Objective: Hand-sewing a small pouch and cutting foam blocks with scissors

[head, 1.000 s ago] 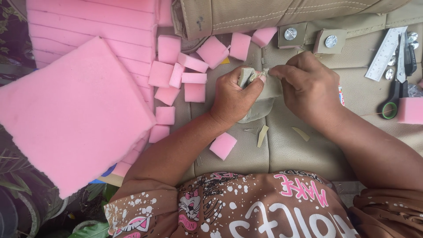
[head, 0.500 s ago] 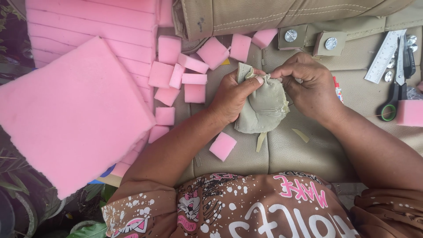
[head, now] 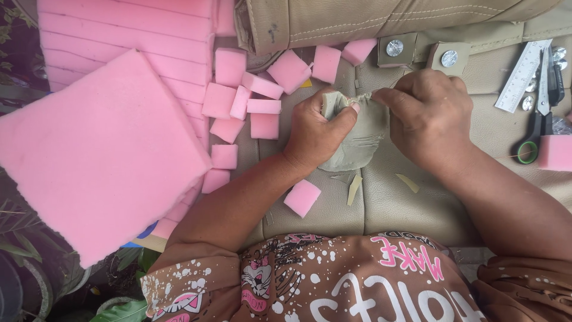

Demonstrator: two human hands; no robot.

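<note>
Beige upholstery [head: 417, 203] served as my counter, scattered with pink foam squares [head: 262, 107]; my left hand [head: 316, 134] and right hand [head: 429, 116] pinched the olive fabric pouch [head: 357, 140] at centre, gathered, its mouth unfinished.

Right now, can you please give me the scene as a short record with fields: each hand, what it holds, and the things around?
left hand: grips the olive cloth pouch from its left side
right hand: pinches the gathered top edge of the pouch
surface: tan cushion
near the hands: small pink foam blocks, one loose block below the left wrist
left side: large pink foam slab
right side: scissors, ruler, two cloth squares with metal buttons
</note>
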